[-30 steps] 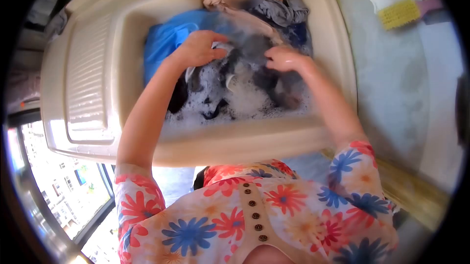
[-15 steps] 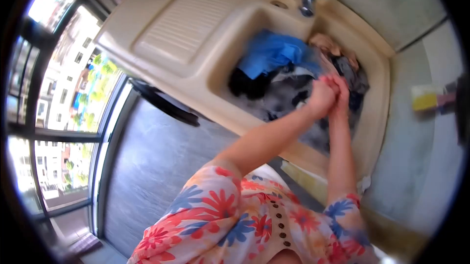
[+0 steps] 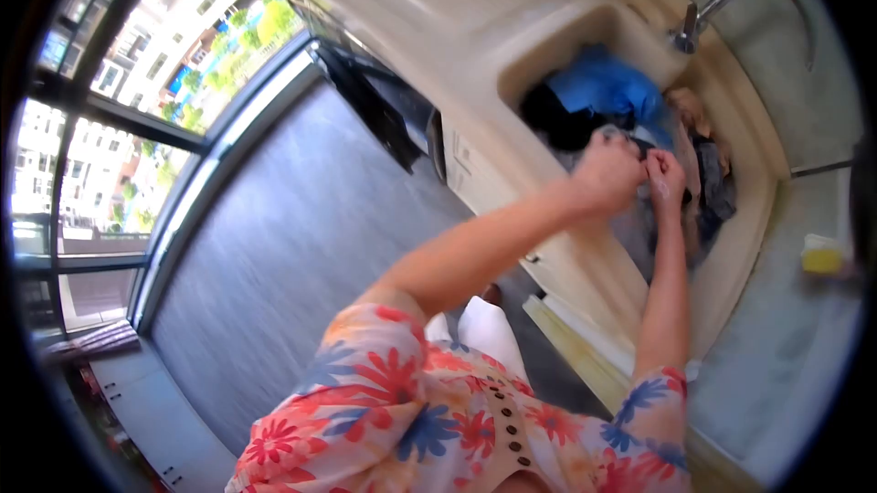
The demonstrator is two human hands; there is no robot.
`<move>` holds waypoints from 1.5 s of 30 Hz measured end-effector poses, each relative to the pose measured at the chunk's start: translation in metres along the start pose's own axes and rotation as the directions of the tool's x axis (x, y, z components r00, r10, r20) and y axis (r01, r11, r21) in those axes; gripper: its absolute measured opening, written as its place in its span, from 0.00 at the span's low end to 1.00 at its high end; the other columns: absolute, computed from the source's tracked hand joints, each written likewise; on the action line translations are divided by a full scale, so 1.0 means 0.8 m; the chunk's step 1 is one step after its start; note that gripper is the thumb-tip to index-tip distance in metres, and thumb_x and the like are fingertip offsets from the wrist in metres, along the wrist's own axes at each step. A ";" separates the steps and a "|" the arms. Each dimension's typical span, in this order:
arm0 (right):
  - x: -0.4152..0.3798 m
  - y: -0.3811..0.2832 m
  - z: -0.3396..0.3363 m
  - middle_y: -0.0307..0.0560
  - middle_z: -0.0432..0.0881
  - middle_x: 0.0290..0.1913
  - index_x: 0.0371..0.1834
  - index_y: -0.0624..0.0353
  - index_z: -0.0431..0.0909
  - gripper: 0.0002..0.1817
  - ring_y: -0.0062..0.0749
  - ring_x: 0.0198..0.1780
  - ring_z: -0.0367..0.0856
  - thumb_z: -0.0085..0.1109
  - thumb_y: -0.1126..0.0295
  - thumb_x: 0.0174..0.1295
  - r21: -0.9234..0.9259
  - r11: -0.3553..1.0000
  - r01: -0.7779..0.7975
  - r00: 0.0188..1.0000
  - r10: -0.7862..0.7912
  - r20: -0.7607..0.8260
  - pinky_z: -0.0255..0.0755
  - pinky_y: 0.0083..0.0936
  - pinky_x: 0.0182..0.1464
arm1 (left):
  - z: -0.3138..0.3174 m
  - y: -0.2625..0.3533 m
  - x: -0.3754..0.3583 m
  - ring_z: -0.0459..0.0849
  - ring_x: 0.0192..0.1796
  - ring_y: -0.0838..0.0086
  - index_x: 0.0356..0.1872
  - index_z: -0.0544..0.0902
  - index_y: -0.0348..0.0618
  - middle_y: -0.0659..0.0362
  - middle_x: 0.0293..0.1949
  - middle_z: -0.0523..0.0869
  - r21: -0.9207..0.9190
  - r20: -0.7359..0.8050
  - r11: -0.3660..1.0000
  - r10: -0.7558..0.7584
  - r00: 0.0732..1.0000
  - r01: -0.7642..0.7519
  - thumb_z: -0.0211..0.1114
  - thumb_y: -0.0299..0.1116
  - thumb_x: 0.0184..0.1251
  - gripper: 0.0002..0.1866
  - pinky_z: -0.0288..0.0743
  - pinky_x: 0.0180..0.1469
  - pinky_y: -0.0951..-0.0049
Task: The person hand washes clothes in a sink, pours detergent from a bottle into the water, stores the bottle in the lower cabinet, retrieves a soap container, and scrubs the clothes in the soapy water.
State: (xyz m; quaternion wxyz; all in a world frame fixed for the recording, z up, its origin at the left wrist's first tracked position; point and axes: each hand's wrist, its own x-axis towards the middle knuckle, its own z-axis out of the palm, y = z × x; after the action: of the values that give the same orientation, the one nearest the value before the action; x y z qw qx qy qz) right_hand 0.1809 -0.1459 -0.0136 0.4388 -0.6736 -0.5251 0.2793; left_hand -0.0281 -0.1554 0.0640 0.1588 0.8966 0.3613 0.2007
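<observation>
Beige moulded sink (image 3: pixel 585 31) with ribbed drainboard holds crumpled blue cloth (image 3: pixel 603 91) at far left. Left hand (image 3: pixel 607 173) and right hand (image 3: pixel 665 175), fists closed together, grip wet dark garment (image 3: pixel 639 141) over the basin.

Two hands, the left hand (image 3: pixel 607 173) and right hand (image 3: pixel 665 175), one sink (image 3: pixel 585 31), one tap (image 3: pixel 722 4), one blue garment (image 3: pixel 607 91), one yellow brush (image 3: pixel 822 257).

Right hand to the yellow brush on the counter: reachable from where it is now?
Probably yes. The right hand is in the sink gripping the dark wet cloth with the left hand. The yellow brush lies on bare counter to its right, nothing between, but the grip must be freed first.
</observation>
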 end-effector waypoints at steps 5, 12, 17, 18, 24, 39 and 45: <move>-0.003 0.005 0.012 0.44 0.81 0.28 0.36 0.65 0.77 0.10 0.23 0.27 0.78 0.53 0.69 0.58 -0.111 0.993 -0.025 0.995 0.036 0.098 0.71 0.19 0.31 | -0.057 -0.091 -0.082 0.81 0.39 0.67 0.33 0.83 0.46 0.57 0.35 0.82 -0.255 -0.662 0.967 -0.190 0.725 0.021 0.61 0.23 0.47 0.10 0.75 0.42 0.72; 0.009 0.011 0.027 0.44 0.82 0.27 0.37 0.64 0.78 0.11 0.24 0.27 0.80 0.52 0.69 0.56 -0.270 0.962 0.042 0.964 0.032 0.262 0.72 0.20 0.32 | 0.101 -0.151 -0.263 0.80 0.27 0.75 0.30 0.84 0.41 0.56 0.26 0.84 -0.692 -0.311 0.507 -0.852 0.422 0.514 0.56 0.23 0.53 0.08 0.73 0.32 0.77; 0.013 0.004 0.026 0.43 0.81 0.29 0.39 0.65 0.78 0.12 0.23 0.28 0.79 0.54 0.69 0.56 -0.356 0.930 0.088 0.944 0.037 0.329 0.73 0.19 0.32 | 0.292 -0.085 -0.258 0.81 0.45 0.66 0.46 0.80 0.50 0.53 0.41 0.83 -0.430 0.384 0.375 -0.747 0.542 0.821 0.61 0.30 0.46 0.20 0.72 0.49 0.71; 0.010 0.000 0.026 0.42 0.81 0.29 0.39 0.65 0.78 0.12 0.22 0.29 0.78 0.54 0.69 0.56 -0.366 0.923 0.116 0.944 0.012 0.329 0.73 0.19 0.33 | 0.306 -0.075 -0.254 0.80 0.45 0.65 0.45 0.81 0.51 0.53 0.42 0.82 -0.466 0.439 0.348 -0.707 0.555 0.813 0.60 0.30 0.46 0.20 0.72 0.49 0.70; 0.006 -0.022 0.019 0.40 0.80 0.32 0.39 0.66 0.78 0.14 0.18 0.31 0.74 0.56 0.65 0.57 -0.502 0.844 0.188 0.927 0.016 0.374 0.68 0.15 0.36 | 0.329 -0.064 -0.256 0.79 0.43 0.57 0.35 0.81 0.46 0.52 0.38 0.81 -0.481 0.470 0.346 -0.674 0.570 0.806 0.60 0.35 0.46 0.12 0.73 0.44 0.62; -0.034 -0.028 0.001 0.40 0.80 0.32 0.38 0.66 0.78 0.14 0.19 0.33 0.75 0.56 0.64 0.57 -0.630 0.719 0.292 0.935 -0.076 0.346 0.68 0.17 0.36 | 0.160 -0.261 -0.545 0.78 0.32 0.65 0.26 0.77 0.48 0.59 0.29 0.79 -0.153 -0.241 0.654 -0.751 0.614 0.740 0.68 0.41 0.43 0.12 0.72 0.32 0.67; -0.157 -0.019 0.096 0.41 0.80 0.32 0.38 0.66 0.78 0.14 0.19 0.33 0.75 0.56 0.64 0.56 -0.552 0.729 0.404 0.829 -0.036 0.559 0.68 0.18 0.36 | 0.210 -0.272 -0.556 0.78 0.33 0.68 0.34 0.78 0.44 0.59 0.30 0.78 -0.422 -0.466 0.468 -0.847 0.257 0.777 0.69 0.40 0.45 0.16 0.71 0.34 0.69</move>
State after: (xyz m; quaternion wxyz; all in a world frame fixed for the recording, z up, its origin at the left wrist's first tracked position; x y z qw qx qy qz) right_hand 0.0730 -0.2421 -0.0462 0.0529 -0.6133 -0.7645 0.1916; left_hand -0.3681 -0.3460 -0.2847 0.1577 0.4493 0.7874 0.3915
